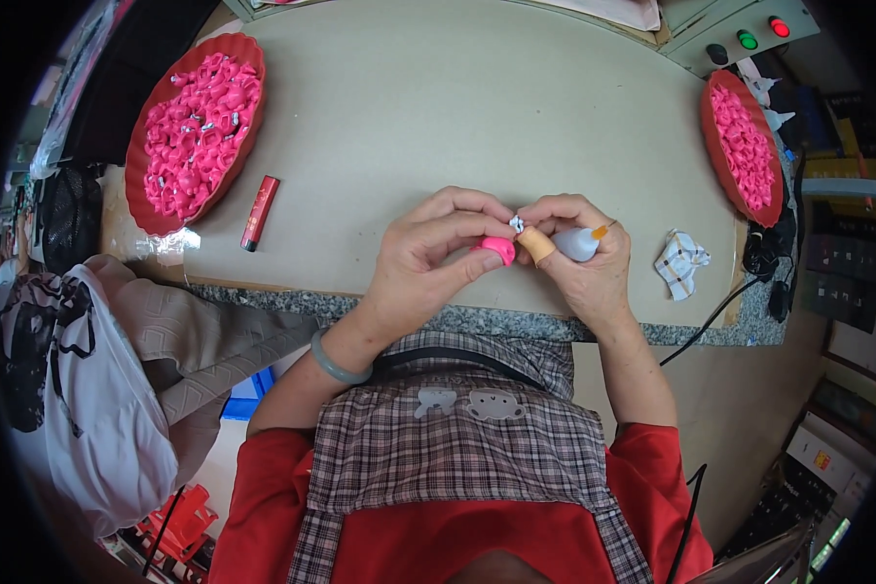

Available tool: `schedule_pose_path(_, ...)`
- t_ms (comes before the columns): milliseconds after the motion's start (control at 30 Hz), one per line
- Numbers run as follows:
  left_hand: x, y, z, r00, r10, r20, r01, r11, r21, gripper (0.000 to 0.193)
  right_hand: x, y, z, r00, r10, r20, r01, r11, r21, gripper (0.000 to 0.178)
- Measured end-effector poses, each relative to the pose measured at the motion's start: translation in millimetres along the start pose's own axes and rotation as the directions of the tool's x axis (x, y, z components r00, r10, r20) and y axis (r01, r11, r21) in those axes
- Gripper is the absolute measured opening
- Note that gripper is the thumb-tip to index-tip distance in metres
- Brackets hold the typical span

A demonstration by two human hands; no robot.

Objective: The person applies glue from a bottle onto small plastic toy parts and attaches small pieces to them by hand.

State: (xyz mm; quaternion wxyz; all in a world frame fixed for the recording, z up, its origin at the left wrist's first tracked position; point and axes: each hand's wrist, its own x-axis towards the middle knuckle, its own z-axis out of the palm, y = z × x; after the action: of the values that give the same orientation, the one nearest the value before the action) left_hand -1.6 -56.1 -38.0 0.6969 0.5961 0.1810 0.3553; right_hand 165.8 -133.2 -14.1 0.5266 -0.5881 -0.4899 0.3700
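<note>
Close together over the table's front part, both my hands are closed. Between its thumb and fingers my left hand point(420, 251) grips a small pink plastic piece point(499, 250). A tiny white and dark part point(517, 225) sits where the fingertips of both hands meet; which hand bears it I cannot tell. My right hand point(591, 268) wears a tan finger cover point(535, 245) on its thumb. Tucked in that hand is a pale squeeze bottle point(576, 244) with an orange tip, pointing up to the right.
A red scalloped tray point(138, 185) heaped with pink pieces stands at left, and a similar tray point(712, 107) at right. A red tube point(260, 214) lies near the left tray. At right are a crumpled checked cloth point(682, 263) and a black cable point(715, 316).
</note>
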Motion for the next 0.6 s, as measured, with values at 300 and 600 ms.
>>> schedule_pose_path(300, -0.1, 5.9, 8.5, 0.968, 0.244, 0.063, -0.243, 0.834, 0.495, 0.023, -3.6, 10.9, -7.8, 0.972, 0.230, 0.043, -0.232, 0.928, 0.291, 0.016)
schedule_pose_path(600, 0.7, 1.1, -4.3, 0.978, -0.207, 0.030, 0.209, 0.965, -0.160, 0.022, -5.6, -7.0, 0.3, 0.997, 0.072, -0.012, -0.069, 0.977, 0.202, 0.015)
